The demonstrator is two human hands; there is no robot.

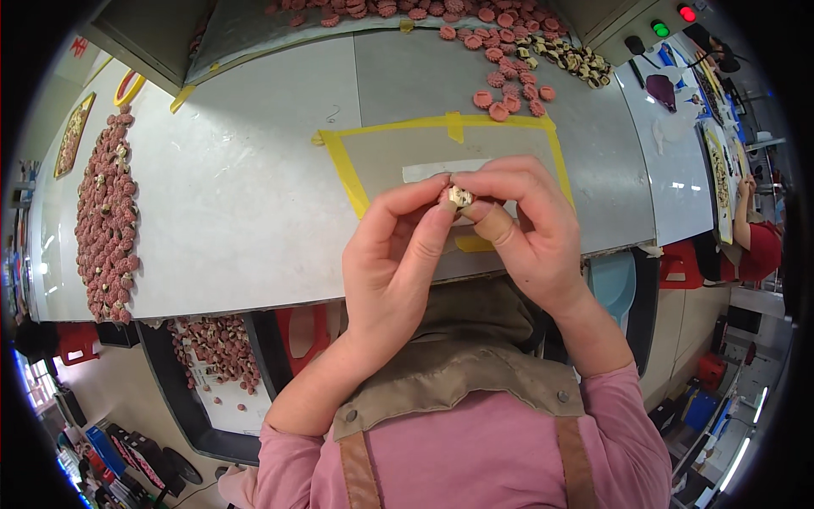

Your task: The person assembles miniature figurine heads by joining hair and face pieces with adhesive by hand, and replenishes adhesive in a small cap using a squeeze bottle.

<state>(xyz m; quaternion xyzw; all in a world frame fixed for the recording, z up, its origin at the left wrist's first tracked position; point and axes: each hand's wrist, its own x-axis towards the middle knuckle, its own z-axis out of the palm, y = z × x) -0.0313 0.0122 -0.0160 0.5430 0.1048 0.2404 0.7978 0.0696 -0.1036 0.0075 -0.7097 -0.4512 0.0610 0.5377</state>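
Above the table's front edge, my left hand (pixel 386 263) and my right hand (pixel 536 233) meet at the fingertips. Between them they pinch a small pink-and-cream piece (pixel 460 196) with dark spots. Thumbs and index fingers of both hands press on it, hiding part of its edge. Beneath lies a grey mat bordered with yellow tape (pixel 339 161). Beyond it, loose pink scalloped round pieces (pixel 498 110) trail toward me, some with a hollow face. A cluster of small cream-and-dark pieces (pixel 577 61) sits to their right.
Finished-looking pink pieces (pixel 106 212) cover a strip at the table's left. A tape roll (pixel 129 88) lies behind them. Below the edge stand a black bin of pieces (pixel 220 348) and a light-blue scoop-like container (pixel 612 284). Another person's red sleeve (pixel 763 250) shows far right.
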